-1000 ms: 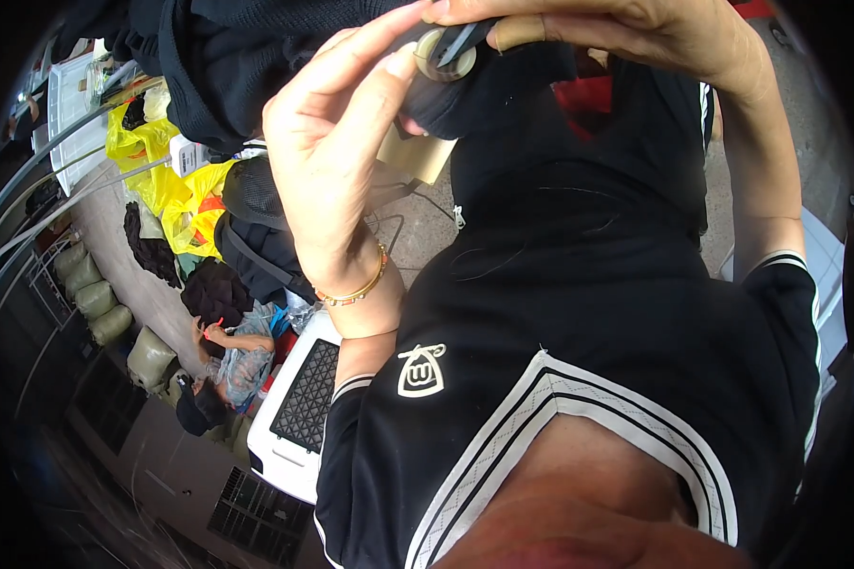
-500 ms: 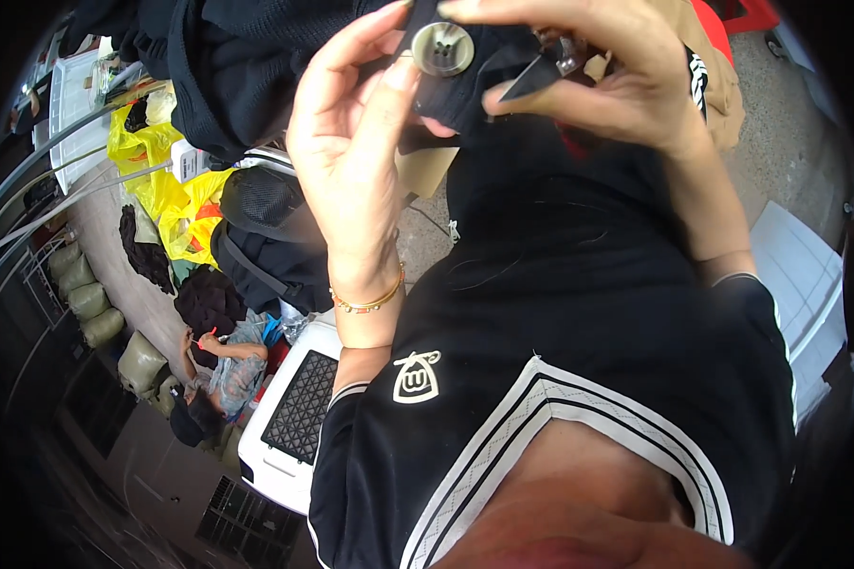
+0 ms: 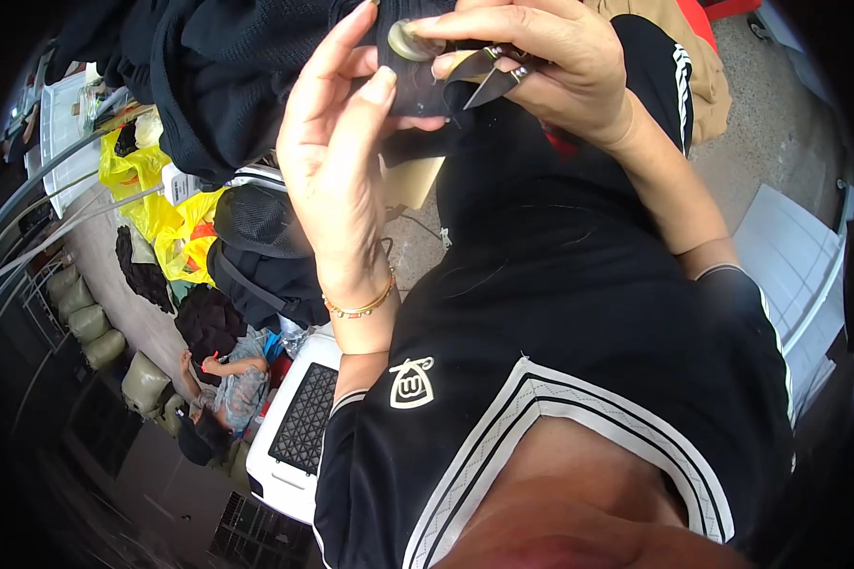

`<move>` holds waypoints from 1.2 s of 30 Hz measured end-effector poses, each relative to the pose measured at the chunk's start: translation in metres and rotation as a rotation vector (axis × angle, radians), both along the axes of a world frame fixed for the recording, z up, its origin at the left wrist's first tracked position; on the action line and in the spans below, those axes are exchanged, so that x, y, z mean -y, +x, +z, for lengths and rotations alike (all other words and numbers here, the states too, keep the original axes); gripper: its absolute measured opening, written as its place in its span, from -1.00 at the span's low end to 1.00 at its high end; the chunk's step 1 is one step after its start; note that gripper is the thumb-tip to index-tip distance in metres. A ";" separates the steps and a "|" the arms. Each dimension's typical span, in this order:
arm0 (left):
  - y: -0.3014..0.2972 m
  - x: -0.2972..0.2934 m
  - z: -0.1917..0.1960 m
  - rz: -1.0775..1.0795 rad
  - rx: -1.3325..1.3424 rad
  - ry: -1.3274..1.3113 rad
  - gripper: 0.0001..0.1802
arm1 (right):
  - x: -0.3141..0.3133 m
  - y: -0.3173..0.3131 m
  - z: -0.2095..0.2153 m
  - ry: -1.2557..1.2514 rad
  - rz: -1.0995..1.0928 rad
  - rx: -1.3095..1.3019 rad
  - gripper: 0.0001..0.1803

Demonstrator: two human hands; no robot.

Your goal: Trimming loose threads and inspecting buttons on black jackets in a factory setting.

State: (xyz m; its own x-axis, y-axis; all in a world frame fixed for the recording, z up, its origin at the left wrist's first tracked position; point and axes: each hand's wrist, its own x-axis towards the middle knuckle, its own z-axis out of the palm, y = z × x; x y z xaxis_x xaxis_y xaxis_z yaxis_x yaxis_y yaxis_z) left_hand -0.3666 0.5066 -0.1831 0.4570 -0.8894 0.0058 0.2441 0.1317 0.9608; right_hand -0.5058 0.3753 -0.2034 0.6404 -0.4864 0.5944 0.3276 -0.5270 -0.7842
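My left hand [image 3: 330,142] pinches the edge of a dark knit garment [image 3: 416,87] between fingers and thumb. On that edge sits a large greyish button [image 3: 410,42], now tilted on its side. My right hand [image 3: 565,71] touches the button with its fingertips. Tucked in the same hand are small thread snips [image 3: 491,87], their two dark blades apart and pointing down toward the cloth. Any thread under the button is too fine to make out. More of the dark knit cloth [image 3: 228,76] lies heaped beyond my left hand.
At the left are yellow plastic bags [image 3: 176,228], a black mesh cap [image 3: 261,220] and a white case with a dark grille [image 3: 299,408]. Another person [image 3: 232,384] sits farther left, near stuffed sacks [image 3: 147,379]. White boards [image 3: 788,256] stand at the right.
The button has tipped from facing up to edge-on under my right fingers. My right hand has moved left and closer to the left one, and the snips' blades show more clearly.
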 end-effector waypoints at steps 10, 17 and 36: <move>0.001 0.006 -0.002 -0.048 0.145 0.050 -0.60 | -0.002 0.012 -0.008 -0.134 -0.197 0.137 -0.78; 0.000 0.007 -0.004 0.049 0.333 0.110 -0.63 | -0.002 0.013 -0.003 -0.063 -0.177 0.159 -0.86; -0.007 0.016 -0.008 0.071 0.362 -0.029 -0.81 | 0.016 0.013 -0.026 0.059 0.142 0.358 -0.87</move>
State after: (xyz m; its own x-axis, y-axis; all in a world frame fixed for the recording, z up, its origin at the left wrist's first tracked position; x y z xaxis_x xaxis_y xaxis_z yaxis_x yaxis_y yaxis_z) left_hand -0.3733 0.4906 -0.1909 0.4813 -0.8525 0.2039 -0.1222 0.1650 0.9787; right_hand -0.4926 0.3596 -0.2294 0.4609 -0.4479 0.7661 0.6522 -0.4144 -0.6347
